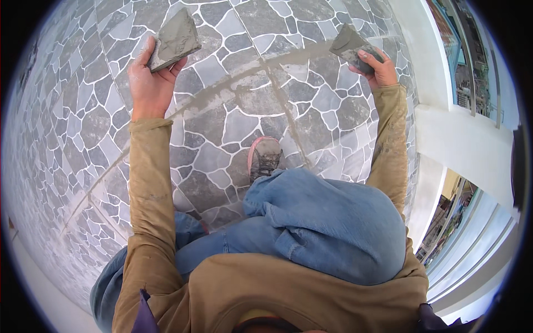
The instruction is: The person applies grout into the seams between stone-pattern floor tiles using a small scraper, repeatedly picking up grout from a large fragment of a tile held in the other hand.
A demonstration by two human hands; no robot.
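Note:
My left hand (pixel 151 89) grips a flat, angular grey piece (pixel 176 41) from below, with the thumb along its left side. Its top looks coated with wet grey mortar. Further right, my right hand (pixel 380 69) is closed around a smaller grey piece (pixel 348 44), also smeared with mortar and pointing up and left. What either piece is made of, I cannot make out. Both are held apart from each other over the patterned tile floor (pixel 222 129). Smeared grey mortar (pixel 227 89) runs along the tile joints between my hands.
My shoe (pixel 265 155) rests on the tiles in front of my bent, jeans-covered knee (pixel 338 222). A low white wall (pixel 461 150) with openings borders the floor on the right. Another joint (pixel 91 191) crosses the tiles at the left.

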